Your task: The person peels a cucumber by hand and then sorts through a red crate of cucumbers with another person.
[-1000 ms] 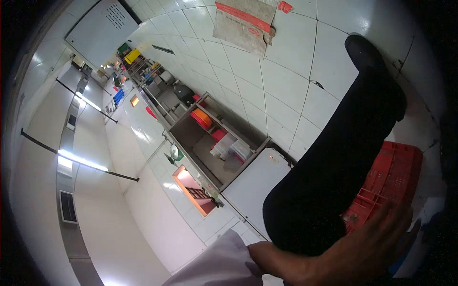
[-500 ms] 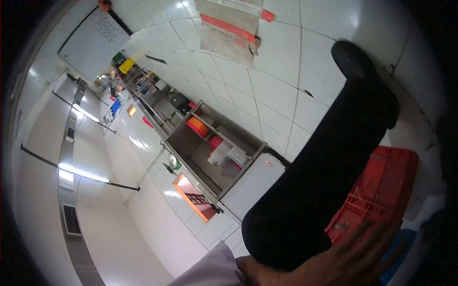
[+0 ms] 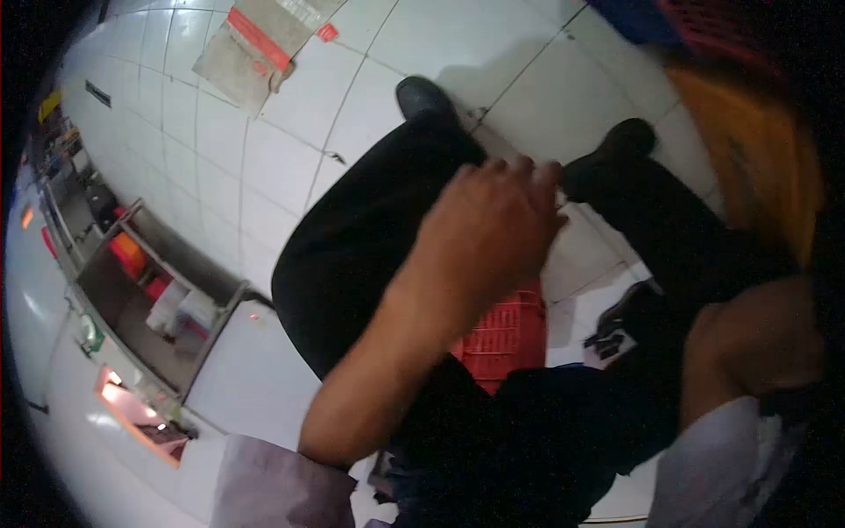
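My left hand (image 3: 497, 216) is raised in front of my dark trouser legs (image 3: 361, 220), its back toward me. Its fingers bend away from view, and whatever is inside them, if anything, is hidden. Behind and below the wrist, a red plastic crate (image 3: 506, 339) with slotted walls sits between my legs, partly covered by the forearm. At the right edge, my right hand (image 3: 766, 330) is dark and blurred by my right thigh, its fingers not distinguishable. Beneath it on the floor lies a small black object (image 3: 629, 308) whose kind I cannot make out.
An orange-yellow crate or panel (image 3: 757, 150) stands at the right. Blue and red plastic (image 3: 704, 31) shows at the top right corner. A flattened cardboard piece (image 3: 251, 57) lies on the white tiled floor (image 3: 282, 141). A metal rack (image 3: 141, 290) holding containers is at the left.
The view has swung, bringing both legs and my right arm into sight. My left hand has lifted from beside the red crate, and its spread fingers have curled.
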The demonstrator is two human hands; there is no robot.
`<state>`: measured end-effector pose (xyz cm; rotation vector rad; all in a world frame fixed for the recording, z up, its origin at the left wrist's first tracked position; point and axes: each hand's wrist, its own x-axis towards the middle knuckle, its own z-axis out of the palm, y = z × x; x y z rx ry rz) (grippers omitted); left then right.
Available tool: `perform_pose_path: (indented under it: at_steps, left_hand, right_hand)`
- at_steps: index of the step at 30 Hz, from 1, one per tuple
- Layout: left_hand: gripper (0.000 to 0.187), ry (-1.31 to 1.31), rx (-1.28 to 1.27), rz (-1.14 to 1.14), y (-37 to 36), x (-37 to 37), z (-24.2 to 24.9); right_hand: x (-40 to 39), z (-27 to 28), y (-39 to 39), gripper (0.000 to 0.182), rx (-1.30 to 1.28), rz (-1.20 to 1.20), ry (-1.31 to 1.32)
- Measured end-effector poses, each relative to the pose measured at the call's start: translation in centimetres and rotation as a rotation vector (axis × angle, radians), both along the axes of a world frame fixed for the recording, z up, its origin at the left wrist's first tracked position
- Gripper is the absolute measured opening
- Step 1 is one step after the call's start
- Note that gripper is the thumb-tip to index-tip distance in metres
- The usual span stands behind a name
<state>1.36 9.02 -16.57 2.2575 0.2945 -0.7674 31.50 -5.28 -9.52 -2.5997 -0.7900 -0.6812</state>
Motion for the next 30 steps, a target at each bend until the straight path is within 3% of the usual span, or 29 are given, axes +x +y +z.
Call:
perform_pose_path:
  at_steps: [5, 9, 11, 14, 17, 23, 25, 27, 28, 30]
  left_hand:
    - [0.046, -0.123, 0.039, -0.007, 0.1, 0.6, -2.4]
    - [0.047, -0.008, 0.033, -0.079, 0.2, 2.2, -2.2]
    - [0.049, -0.018, 0.019, -0.078, 0.5, 2.8, -2.6]
    - [0.051, 0.011, -0.013, -0.03, 1.8, 3.3, -2.8]
    - [0.047, -0.024, -0.028, 0.003, 3.7, 3.1, -4.6]
    - [0.048, -0.009, -0.01, 0.104, 7.2, 2.8, -5.0]
    - [0.045, 0.005, 0.007, 0.043, 8.3, 3.1, -4.8]
    - [0.044, -0.067, -0.061, 0.161, 8.9, 3.0, -3.8]
    - [0.042, -0.111, -0.051, 0.162, 10.0, 2.7, -7.0]
    - [0.036, -0.226, -0.093, 0.264, 9.4, 1.9, -5.2]
  right_hand:
    - [-0.4, 6.1, 1.3, 0.031, 0.136, -0.002, -0.082]
    - [-0.3, 9.9, 1.6, 0.031, 0.204, -0.005, -0.166]
    - [-0.7, 11.0, 1.7, 0.03, 0.162, -0.028, -0.262]
    - [-1.7, 11.8, 1.7, 0.03, -0.1, -0.112, -0.606]
    - [-6.0, 13.9, 2.6, 0.034, 0.021, -0.111, -0.231]
    - [-5.1, 16.2, 1.1, 0.043, -0.048, 0.008, -0.126]
    - [-4.8, 16.9, 0.8, 0.048, -0.056, 0.027, -0.07]
    - [-4.5, 16.7, 0.7, 0.041, -0.069, 0.036, -0.153]
    - [-4.3, 16.4, 0.8, 0.038, -0.077, 0.029, -0.193]
    - [-4.2, 16.1, 0.9, 0.036, -0.027, 0.007, -0.28]
